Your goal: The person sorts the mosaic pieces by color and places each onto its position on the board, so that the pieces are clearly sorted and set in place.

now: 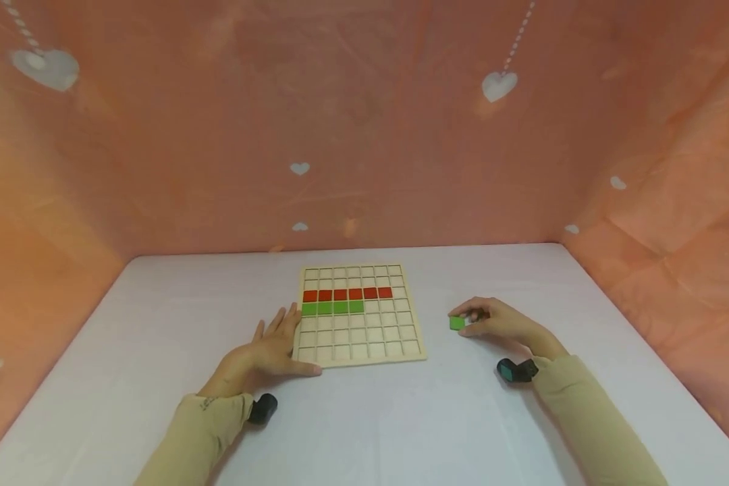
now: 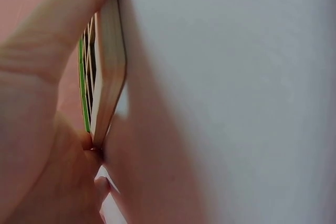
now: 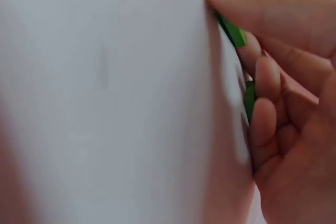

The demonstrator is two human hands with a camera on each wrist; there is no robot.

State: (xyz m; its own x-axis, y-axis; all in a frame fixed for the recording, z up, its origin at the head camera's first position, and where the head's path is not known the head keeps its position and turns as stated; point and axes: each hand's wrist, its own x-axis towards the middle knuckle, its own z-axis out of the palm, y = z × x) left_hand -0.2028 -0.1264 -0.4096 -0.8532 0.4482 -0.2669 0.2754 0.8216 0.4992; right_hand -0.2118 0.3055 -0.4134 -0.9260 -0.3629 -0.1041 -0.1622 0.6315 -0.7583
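Note:
A square wooden grid board (image 1: 340, 337) lies on the table. One row holds several red tiles (image 1: 340, 295), and the row below holds several green tiles (image 1: 341, 308) from the left. My left hand (image 1: 270, 352) rests at the board's left side with fingers spread, its thumb along the near left corner. In the left wrist view, that thumb lies against the board's edge (image 2: 111, 61). To the right of the board, my right hand (image 1: 503, 321) pinches a loose green tile (image 1: 457, 323) between thumb and fingers. The right wrist view shows another green piece (image 3: 250, 100) beside the curled lower fingers.
A white-covered table (image 1: 376, 418) extends around the board. An orange cloth (image 1: 364, 135) with pale hearts hangs behind and along the sides. A black wrist device sits at the left cuff (image 1: 263, 409) and another at the right cuff (image 1: 516, 370).

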